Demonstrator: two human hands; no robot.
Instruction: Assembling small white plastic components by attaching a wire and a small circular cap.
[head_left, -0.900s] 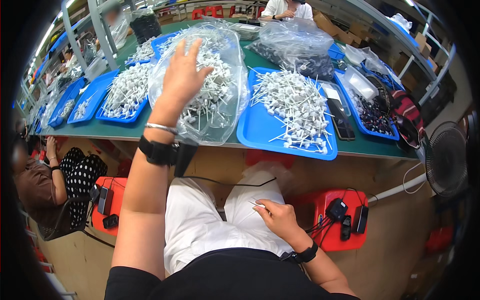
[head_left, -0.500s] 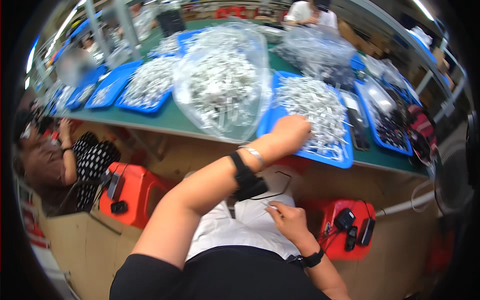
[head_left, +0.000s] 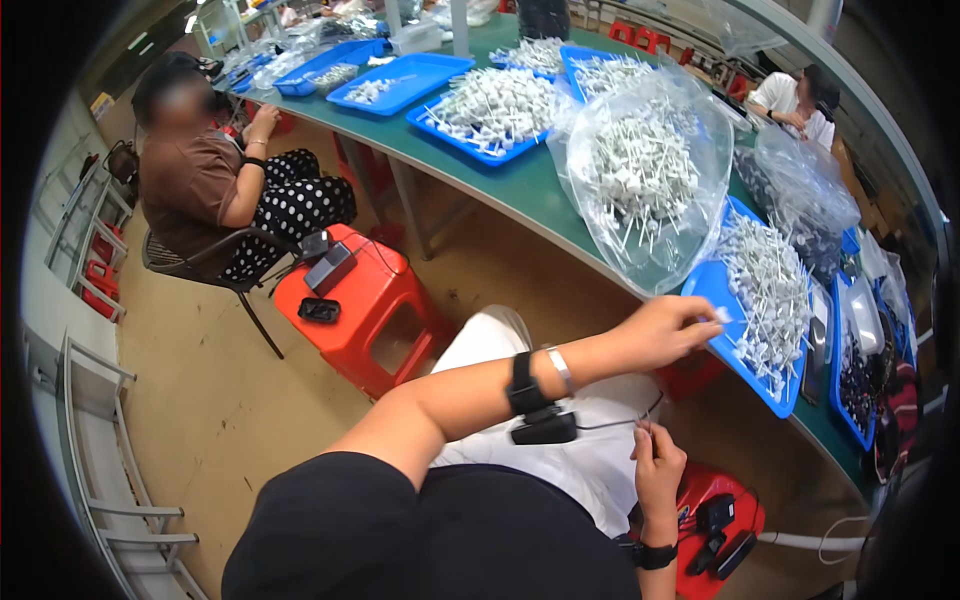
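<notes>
My left hand [head_left: 668, 332] reaches across to the near edge of a blue tray [head_left: 708, 284]. Its fingertips are closed on a small white plastic piece [head_left: 722, 314]. In that tray lies a heap of white plastic pieces with thin stems [head_left: 765, 290]. Lower down, over my lap, my right hand [head_left: 657, 468] is held in a pinch, and whatever sits between its fingertips is too small to make out. A thin dark cable [head_left: 600, 425] runs from the black device on my left wrist [head_left: 543, 427] toward the right fingertips.
A big clear bag [head_left: 640, 180] of similar white pieces rests on the green table [head_left: 400, 142]. More blue trays [head_left: 405, 85] line it. Red stools [head_left: 365, 300] carrying small black devices stand either side of me. A person [head_left: 200, 165] sits at left, another [head_left: 795, 105] across.
My view has swung left. My left hand has drawn back from the heap to the tray's edge and now has a white piece in its fingertips. The right hand stays pinched over my lap.
</notes>
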